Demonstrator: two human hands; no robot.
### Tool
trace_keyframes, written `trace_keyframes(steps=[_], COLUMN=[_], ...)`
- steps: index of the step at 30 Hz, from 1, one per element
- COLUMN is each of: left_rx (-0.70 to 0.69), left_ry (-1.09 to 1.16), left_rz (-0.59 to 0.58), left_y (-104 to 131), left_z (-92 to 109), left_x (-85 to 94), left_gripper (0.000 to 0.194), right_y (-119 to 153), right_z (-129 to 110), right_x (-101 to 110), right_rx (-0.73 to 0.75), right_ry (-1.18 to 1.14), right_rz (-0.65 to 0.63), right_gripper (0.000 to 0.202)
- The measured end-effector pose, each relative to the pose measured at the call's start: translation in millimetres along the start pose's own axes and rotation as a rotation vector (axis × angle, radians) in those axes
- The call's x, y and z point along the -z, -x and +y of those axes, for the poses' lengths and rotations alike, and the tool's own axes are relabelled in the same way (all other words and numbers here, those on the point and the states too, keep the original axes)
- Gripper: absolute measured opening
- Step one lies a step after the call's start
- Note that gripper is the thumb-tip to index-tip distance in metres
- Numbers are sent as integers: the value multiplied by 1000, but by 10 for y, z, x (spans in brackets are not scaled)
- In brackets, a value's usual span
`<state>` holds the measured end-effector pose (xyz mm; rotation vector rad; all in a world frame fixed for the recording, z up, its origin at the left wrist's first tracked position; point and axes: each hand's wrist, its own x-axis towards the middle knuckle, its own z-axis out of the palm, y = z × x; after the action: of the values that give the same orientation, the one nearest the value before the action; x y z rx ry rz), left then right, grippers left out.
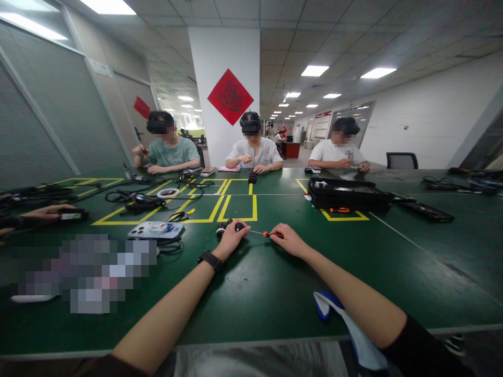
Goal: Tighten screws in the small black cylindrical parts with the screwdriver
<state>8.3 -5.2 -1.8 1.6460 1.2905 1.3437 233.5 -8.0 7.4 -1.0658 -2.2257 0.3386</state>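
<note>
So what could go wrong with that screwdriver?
The screwdriver, held in the right hand, points straight at the left hand, so a slip might poke the fingers.

The black thing by the left hand looks rounded, so it might roll or turn if it isn't held firmly; the hand hides how well it's gripped.

The strap hangs over the table's edge close to the right arm, so it could snag.

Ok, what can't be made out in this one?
All in the head view:
- Screwdriver tip: hidden at the left hand.
- Screwdriver handle: mostly covered by the right hand.
- Black object: partly behind the left hand, too small to identify.
- Co-worker's sleeve: cut by the left edge.
- Pixelated patch: contents blocked out.
</note>
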Motion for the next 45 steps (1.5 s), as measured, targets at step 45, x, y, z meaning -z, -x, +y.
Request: trace_keyframes(steps=[45], left_rx=[12], left_ry=[44], left_rz=[-14], left_y=[-3], left_z=[8], left_x=[-3], left_gripper=[26], right_y=[7], right_z=[0], right_x=[-41], right_rx=[-22], right_ry=[-1], right_rz=[16], right_gripper=[13])
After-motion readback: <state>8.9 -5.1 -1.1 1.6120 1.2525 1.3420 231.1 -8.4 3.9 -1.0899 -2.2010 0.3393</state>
